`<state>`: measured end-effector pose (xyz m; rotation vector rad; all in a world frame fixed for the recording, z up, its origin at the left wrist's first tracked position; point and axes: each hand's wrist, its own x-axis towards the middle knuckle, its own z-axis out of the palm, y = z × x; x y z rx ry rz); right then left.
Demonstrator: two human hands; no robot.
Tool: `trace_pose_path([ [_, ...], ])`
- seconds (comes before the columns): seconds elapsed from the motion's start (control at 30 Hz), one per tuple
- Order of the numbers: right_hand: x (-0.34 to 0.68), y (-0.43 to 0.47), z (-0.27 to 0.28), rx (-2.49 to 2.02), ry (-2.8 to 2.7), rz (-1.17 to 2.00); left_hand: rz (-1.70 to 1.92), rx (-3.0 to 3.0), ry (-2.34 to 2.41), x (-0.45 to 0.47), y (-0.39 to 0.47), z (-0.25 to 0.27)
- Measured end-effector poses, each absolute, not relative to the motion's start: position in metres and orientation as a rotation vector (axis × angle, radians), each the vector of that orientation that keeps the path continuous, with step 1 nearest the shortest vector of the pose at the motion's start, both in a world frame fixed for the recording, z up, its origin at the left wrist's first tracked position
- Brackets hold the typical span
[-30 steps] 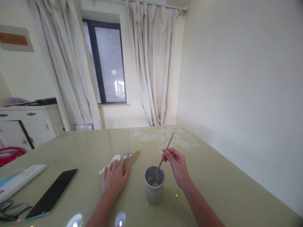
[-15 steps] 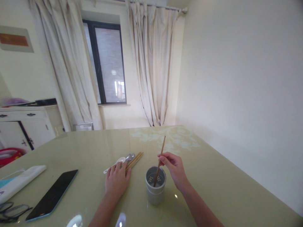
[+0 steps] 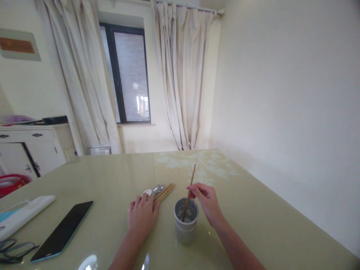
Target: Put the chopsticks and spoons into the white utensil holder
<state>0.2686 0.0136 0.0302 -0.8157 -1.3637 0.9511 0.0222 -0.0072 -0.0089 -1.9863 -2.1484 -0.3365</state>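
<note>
My right hand (image 3: 207, 200) pinches a single brown chopstick (image 3: 190, 187) near its middle, tilted, with its lower end inside a grey holder cup (image 3: 186, 230). The cup stands upright and has small drain holes in its floor. To the left, my left hand (image 3: 143, 216) rests palm down with fingers curled over a bundle on the table, the thumb along its right side. From under the fingers stick out several light wooden chopsticks (image 3: 165, 192), two metal spoons (image 3: 158, 188) and the bowl of a white spoon (image 3: 147, 192). The white spoon's handle is mostly hidden by the hand.
On the glossy greenish table (image 3: 112, 176) at left lie a dark tablet or phone (image 3: 63, 230), a long white object (image 3: 30, 213) and eyeglasses (image 3: 17, 249). A shiny white object (image 3: 88, 262) shows at the near edge. A wall (image 3: 287, 112) runs along the right.
My left hand has slid slightly right, and the spoons and chopsticks under it have shifted the same way. The chopstick in my right hand has dipped a little in the cup.
</note>
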Motion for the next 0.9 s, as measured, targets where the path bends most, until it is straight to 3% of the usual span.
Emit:
trace_pose_path([
  [0.9,0.263,0.0132,0.0244,-0.809,-1.283,1.003,-0.474,-2.078,-2.054,0.0275,-0.0037,-0.0128],
])
